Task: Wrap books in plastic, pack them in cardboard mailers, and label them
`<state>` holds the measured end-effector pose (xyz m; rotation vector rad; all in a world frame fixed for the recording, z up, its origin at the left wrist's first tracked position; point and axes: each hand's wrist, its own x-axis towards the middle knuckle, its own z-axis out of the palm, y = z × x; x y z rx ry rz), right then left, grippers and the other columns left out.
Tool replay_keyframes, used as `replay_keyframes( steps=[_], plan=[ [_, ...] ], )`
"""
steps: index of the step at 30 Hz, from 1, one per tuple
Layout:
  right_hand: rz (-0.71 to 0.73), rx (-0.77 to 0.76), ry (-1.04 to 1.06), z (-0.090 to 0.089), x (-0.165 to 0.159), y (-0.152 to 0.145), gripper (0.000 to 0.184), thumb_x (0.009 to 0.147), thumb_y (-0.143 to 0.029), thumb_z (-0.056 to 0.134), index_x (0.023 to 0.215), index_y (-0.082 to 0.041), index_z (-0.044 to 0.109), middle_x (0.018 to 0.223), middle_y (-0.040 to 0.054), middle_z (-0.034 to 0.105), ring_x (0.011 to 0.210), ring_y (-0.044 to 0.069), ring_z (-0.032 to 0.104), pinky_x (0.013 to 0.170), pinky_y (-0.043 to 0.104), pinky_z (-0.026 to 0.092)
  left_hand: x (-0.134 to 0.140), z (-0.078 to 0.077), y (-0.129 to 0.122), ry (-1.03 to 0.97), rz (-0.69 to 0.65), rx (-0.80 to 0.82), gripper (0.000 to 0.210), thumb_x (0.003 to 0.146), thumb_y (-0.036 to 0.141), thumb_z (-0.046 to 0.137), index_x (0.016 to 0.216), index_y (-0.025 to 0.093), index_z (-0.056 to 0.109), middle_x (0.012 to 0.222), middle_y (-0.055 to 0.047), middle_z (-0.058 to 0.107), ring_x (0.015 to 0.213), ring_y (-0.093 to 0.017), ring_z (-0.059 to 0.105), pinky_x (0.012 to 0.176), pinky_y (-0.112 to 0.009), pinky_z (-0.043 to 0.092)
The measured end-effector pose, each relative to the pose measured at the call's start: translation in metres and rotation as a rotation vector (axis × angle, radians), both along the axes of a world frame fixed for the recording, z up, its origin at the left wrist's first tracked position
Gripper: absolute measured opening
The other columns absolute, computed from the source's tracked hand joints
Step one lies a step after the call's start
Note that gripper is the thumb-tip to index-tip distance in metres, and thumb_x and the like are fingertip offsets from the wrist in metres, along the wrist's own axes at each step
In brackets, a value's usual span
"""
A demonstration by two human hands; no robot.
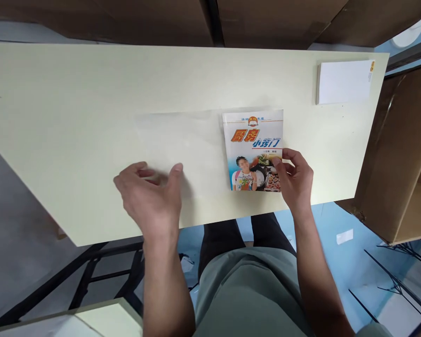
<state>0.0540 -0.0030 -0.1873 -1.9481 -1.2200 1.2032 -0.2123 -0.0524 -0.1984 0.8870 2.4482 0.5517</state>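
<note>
A book (254, 135) with orange and blue Chinese lettering and food pictures on its white cover lies face up over the table, near the front edge. My right hand (296, 175) pinches its right edge, the thumb on the cover and the fingers at the side and below. Left of the book, a thin translucent sheet (196, 140), perhaps a plastic sleeve, lies flat; whether the book overlaps it I cannot tell. My left hand (150, 194) is over the sheet's lower left part, thumb spread away from partly curled fingers, with nothing seen between them.
The pale table (73, 103) runs across the view. At its far right corner sits a white stack of paper or cards (345, 83). Brown cardboard boxes (280, 23) line the back, and an open carton (379, 168) stands beyond the right edge. Black metal legs (80, 281) show at lower left.
</note>
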Motion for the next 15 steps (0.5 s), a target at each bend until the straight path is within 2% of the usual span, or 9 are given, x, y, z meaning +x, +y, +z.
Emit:
replay_keyframes(
  steps=[2,4,6,8,10,12,13,15],
  plan=[
    [-0.008,0.012,-0.055,-0.006,-0.002,0.000,0.022,0.103,-0.040,0.070,0.115,-0.023,0.075,0.111,0.0064,0.082,0.082,0.017,0.078,0.067,0.030,0.065,-0.007,-0.003,-0.001,-0.035,-0.017,-0.056,0.039,0.096,0.060,0.076,0.107,0.025,0.068,0.111,-0.004,0.069,0.116,-0.033,0.075,0.098,-0.062,0.051],
    [0.012,0.038,-0.138,-0.012,-0.004,0.001,0.021,0.103,-0.039,0.069,0.116,-0.024,0.077,0.107,0.0058,0.081,0.084,0.017,0.077,0.071,0.031,0.066,-0.007,0.001,0.001,-0.041,-0.023,-0.026,0.038,0.093,0.060,0.076,0.095,0.022,0.071,0.106,-0.006,0.070,0.116,-0.036,0.075,0.100,-0.064,0.053],
    [0.047,0.081,-0.216,-0.015,-0.004,0.003,0.021,0.104,-0.038,0.069,0.118,-0.025,0.079,0.106,0.0055,0.080,0.086,0.018,0.076,0.075,0.033,0.068,-0.001,0.016,0.006,-0.038,0.016,0.048,0.038,0.084,0.059,0.081,0.090,0.023,0.072,0.102,-0.008,0.073,0.110,-0.039,0.076,0.098,-0.067,0.057],
    [0.080,0.116,-0.262,-0.016,-0.005,0.004,0.023,0.105,-0.037,0.069,0.121,-0.026,0.081,0.106,0.0054,0.078,0.085,0.018,0.075,0.077,0.034,0.068,0.011,0.041,0.012,-0.085,0.069,0.108,0.037,0.080,0.058,0.085,0.092,0.025,0.072,0.098,-0.006,0.075,0.102,-0.038,0.077,0.096,-0.069,0.059],
    [0.100,0.130,-0.280,-0.017,-0.005,0.005,0.026,0.106,-0.037,0.069,0.125,-0.028,0.083,0.105,0.0050,0.077,0.083,0.017,0.074,0.077,0.034,0.069,0.028,0.067,0.019,-0.177,0.086,0.179,0.036,0.078,0.051,0.090,0.096,0.028,0.068,0.095,-0.003,0.074,0.098,-0.033,0.078,0.095,-0.064,0.063],
    [0.111,0.127,-0.287,-0.018,-0.006,0.006,0.028,0.106,-0.036,0.069,0.129,-0.029,0.084,0.104,0.0042,0.076,0.081,0.016,0.073,0.076,0.034,0.068,0.052,0.083,0.026,-0.283,0.050,0.255,0.039,0.078,0.040,0.092,0.101,0.031,0.063,0.090,0.001,0.071,0.089,-0.028,0.078,0.086,-0.054,0.068],
    [0.115,0.122,-0.287,-0.019,-0.006,0.006,0.029,0.106,-0.035,0.069,0.129,-0.030,0.085,0.103,0.0038,0.076,0.079,0.015,0.073,0.075,0.033,0.067,0.065,0.086,0.029,-0.327,0.024,0.280,0.040,0.079,0.035,0.091,0.104,0.031,0.061,0.088,0.002,0.070,0.083,-0.025,0.077,0.078,-0.049,0.069],
    [0.124,0.110,-0.278,-0.018,-0.005,0.008,0.028,0.106,-0.034,0.069,0.129,-0.030,0.086,0.103,0.0036,0.076,0.077,0.014,0.072,0.074,0.032,0.066,0.091,0.078,0.034,-0.412,-0.062,0.265,0.037,0.086,0.032,0.085,0.111,0.030,0.058,0.092,0.002,0.071,0.082,-0.021,0.077,0.070,-0.038,0.067]
  ],
)
